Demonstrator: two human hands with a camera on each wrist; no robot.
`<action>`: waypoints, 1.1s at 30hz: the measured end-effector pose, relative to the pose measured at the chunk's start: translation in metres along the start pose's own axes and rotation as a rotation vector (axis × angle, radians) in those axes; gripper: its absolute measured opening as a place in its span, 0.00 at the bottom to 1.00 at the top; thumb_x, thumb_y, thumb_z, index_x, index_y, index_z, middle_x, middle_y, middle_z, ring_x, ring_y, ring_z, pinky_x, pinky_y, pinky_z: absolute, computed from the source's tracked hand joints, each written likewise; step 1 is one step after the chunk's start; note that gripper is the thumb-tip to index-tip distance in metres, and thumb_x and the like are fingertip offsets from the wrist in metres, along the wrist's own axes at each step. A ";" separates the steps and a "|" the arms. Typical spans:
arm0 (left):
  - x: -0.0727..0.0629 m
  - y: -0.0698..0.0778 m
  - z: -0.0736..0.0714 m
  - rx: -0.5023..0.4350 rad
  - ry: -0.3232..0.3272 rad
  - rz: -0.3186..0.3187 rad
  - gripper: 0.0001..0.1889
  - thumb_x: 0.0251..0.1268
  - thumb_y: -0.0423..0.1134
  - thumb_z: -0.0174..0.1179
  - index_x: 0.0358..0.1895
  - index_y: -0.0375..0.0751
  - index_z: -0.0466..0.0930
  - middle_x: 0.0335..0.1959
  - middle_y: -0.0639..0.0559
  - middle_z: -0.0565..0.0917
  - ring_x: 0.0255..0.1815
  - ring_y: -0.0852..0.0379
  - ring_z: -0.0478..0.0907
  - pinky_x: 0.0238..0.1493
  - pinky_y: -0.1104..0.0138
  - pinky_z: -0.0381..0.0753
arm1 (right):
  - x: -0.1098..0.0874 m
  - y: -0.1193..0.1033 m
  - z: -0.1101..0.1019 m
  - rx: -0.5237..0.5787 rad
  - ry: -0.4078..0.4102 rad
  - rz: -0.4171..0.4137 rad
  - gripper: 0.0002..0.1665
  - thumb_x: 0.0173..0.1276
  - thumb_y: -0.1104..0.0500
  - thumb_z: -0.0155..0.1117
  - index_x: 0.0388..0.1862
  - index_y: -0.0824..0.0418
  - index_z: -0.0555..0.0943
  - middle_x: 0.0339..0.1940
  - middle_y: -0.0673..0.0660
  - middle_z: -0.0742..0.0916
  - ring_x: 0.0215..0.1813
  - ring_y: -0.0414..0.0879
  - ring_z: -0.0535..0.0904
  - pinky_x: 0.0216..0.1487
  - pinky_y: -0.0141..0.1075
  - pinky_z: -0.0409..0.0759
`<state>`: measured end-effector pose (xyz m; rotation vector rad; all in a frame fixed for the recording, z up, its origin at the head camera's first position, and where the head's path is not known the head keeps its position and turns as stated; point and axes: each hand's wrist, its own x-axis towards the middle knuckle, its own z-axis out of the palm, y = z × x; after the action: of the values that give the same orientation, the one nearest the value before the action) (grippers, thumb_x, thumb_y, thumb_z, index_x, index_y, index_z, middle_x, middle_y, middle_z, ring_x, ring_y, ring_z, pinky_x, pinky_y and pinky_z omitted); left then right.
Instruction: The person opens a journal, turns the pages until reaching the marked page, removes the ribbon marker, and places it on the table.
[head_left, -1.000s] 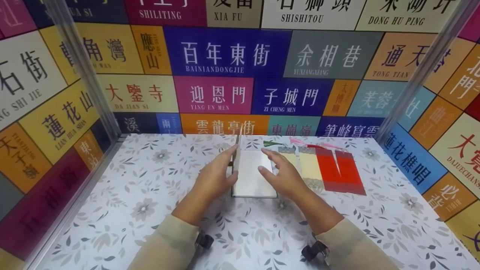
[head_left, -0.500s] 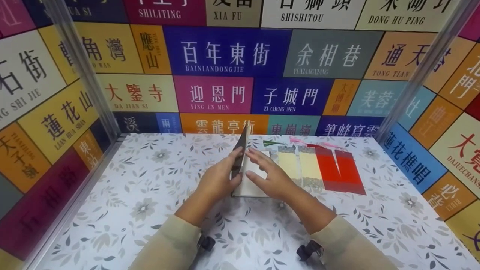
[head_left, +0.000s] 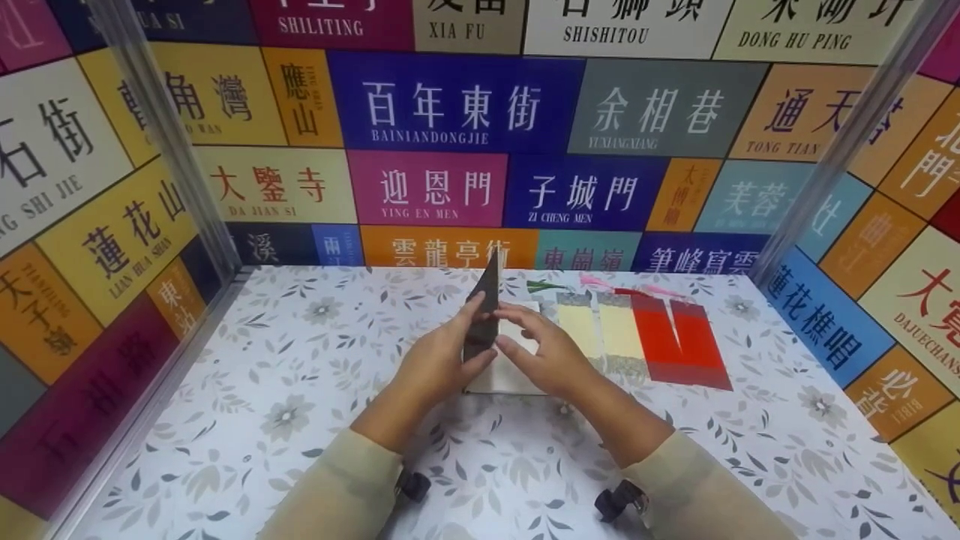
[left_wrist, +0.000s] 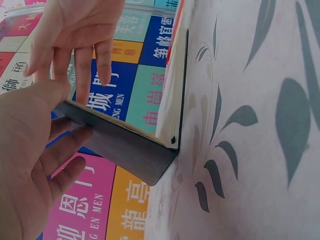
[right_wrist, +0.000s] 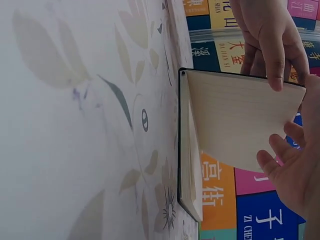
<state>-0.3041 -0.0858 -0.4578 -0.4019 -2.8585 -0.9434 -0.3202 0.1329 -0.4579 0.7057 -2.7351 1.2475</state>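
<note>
A dark-covered notebook (head_left: 484,319) lies on the table, its left cover raised steeply with cream pages against the inside. My left hand (head_left: 439,352) grips that raised cover, fingers on the dark outside and thumb at the page side, as the right wrist view shows. On the other side, my right hand (head_left: 555,356) has its fingertips right at the raised page (right_wrist: 235,115), fingers loosely extended. The pale lower page block (head_left: 517,382) stays flat, partly hidden beneath the right hand.
To the right of the notebook lie two cream bookmarks (head_left: 621,330) and two red ones (head_left: 660,341), with green, pink and red tassels (head_left: 656,292) behind them. Printed panels (head_left: 450,97) wall the flower-patterned table (head_left: 300,465) at the back and sides.
The cover has tilted up and rightward, showing more of its dark outside. My right hand has moved left from over the flat page to the raised one.
</note>
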 end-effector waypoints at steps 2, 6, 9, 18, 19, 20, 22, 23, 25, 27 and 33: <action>0.000 -0.002 0.000 -0.008 -0.006 0.013 0.51 0.70 0.60 0.70 0.87 0.76 0.44 0.79 0.58 0.76 0.80 0.49 0.75 0.80 0.48 0.75 | -0.001 0.001 -0.002 -0.009 0.024 0.036 0.31 0.78 0.30 0.59 0.75 0.35 0.77 0.81 0.42 0.77 0.81 0.51 0.74 0.78 0.56 0.78; 0.000 -0.005 0.002 -0.017 -0.014 0.018 0.50 0.71 0.65 0.66 0.88 0.74 0.43 0.80 0.57 0.75 0.81 0.49 0.73 0.82 0.47 0.73 | -0.003 0.002 -0.006 -0.016 0.080 0.082 0.30 0.76 0.29 0.61 0.70 0.39 0.82 0.76 0.44 0.83 0.79 0.53 0.77 0.77 0.60 0.78; 0.001 -0.006 0.004 -0.007 -0.029 -0.015 0.47 0.73 0.66 0.64 0.88 0.72 0.46 0.82 0.56 0.72 0.82 0.49 0.72 0.83 0.46 0.71 | -0.003 0.005 -0.009 -0.019 0.121 0.106 0.25 0.76 0.34 0.64 0.64 0.43 0.86 0.72 0.44 0.85 0.79 0.52 0.77 0.78 0.58 0.78; 0.002 -0.020 0.019 0.110 -0.174 -0.010 0.37 0.77 0.51 0.65 0.84 0.65 0.62 0.88 0.58 0.61 0.88 0.48 0.62 0.87 0.47 0.63 | -0.011 0.019 -0.015 -0.116 0.121 0.153 0.21 0.76 0.48 0.67 0.65 0.41 0.85 0.76 0.50 0.82 0.80 0.55 0.75 0.79 0.56 0.77; 0.002 -0.022 0.021 0.114 -0.189 -0.005 0.36 0.77 0.50 0.64 0.84 0.65 0.63 0.89 0.59 0.60 0.88 0.48 0.61 0.88 0.47 0.62 | -0.011 0.020 -0.015 -0.136 0.109 0.161 0.21 0.76 0.48 0.67 0.66 0.40 0.85 0.76 0.50 0.82 0.81 0.54 0.74 0.80 0.56 0.75; 0.001 -0.025 0.023 0.112 -0.205 -0.003 0.34 0.78 0.49 0.64 0.83 0.66 0.64 0.89 0.60 0.59 0.88 0.48 0.61 0.88 0.47 0.62 | -0.012 0.022 -0.015 -0.154 0.094 0.165 0.22 0.76 0.48 0.67 0.67 0.40 0.84 0.76 0.51 0.81 0.82 0.54 0.73 0.81 0.57 0.74; 0.000 -0.029 0.025 0.108 -0.224 0.016 0.33 0.79 0.48 0.62 0.83 0.66 0.66 0.89 0.60 0.60 0.88 0.47 0.61 0.88 0.47 0.61 | -0.014 0.026 -0.015 -0.183 0.062 0.180 0.23 0.77 0.48 0.67 0.69 0.39 0.83 0.76 0.51 0.80 0.81 0.55 0.74 0.82 0.58 0.73; -0.001 -0.031 0.026 0.110 -0.232 0.026 0.32 0.79 0.47 0.62 0.82 0.66 0.66 0.88 0.60 0.60 0.88 0.46 0.61 0.88 0.47 0.61 | -0.015 0.028 -0.015 -0.196 0.047 0.186 0.24 0.77 0.49 0.67 0.70 0.39 0.83 0.75 0.51 0.80 0.80 0.55 0.74 0.82 0.58 0.73; -0.002 -0.032 0.027 0.106 -0.255 0.026 0.31 0.80 0.46 0.60 0.82 0.65 0.67 0.88 0.60 0.61 0.87 0.46 0.62 0.88 0.47 0.61 | -0.016 0.032 -0.015 -0.218 0.026 0.189 0.24 0.77 0.49 0.67 0.71 0.40 0.83 0.73 0.51 0.80 0.77 0.55 0.77 0.81 0.57 0.74; -0.003 -0.031 0.028 0.108 -0.275 0.028 0.30 0.80 0.46 0.59 0.82 0.64 0.68 0.88 0.58 0.62 0.87 0.45 0.62 0.88 0.47 0.61 | -0.017 0.036 -0.014 -0.238 0.014 0.177 0.25 0.77 0.50 0.67 0.71 0.42 0.83 0.71 0.52 0.80 0.74 0.54 0.79 0.80 0.56 0.75; -0.002 -0.029 0.031 0.149 -0.311 0.042 0.27 0.82 0.44 0.56 0.80 0.60 0.71 0.87 0.56 0.65 0.87 0.47 0.63 0.88 0.48 0.62 | -0.019 0.042 -0.015 -0.299 -0.020 0.170 0.27 0.76 0.50 0.69 0.73 0.45 0.82 0.67 0.54 0.81 0.67 0.53 0.81 0.78 0.55 0.78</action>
<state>-0.3107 -0.0903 -0.4999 -0.6414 -3.1550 -0.7091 -0.3231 0.1746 -0.4820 0.4659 -2.9581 0.8269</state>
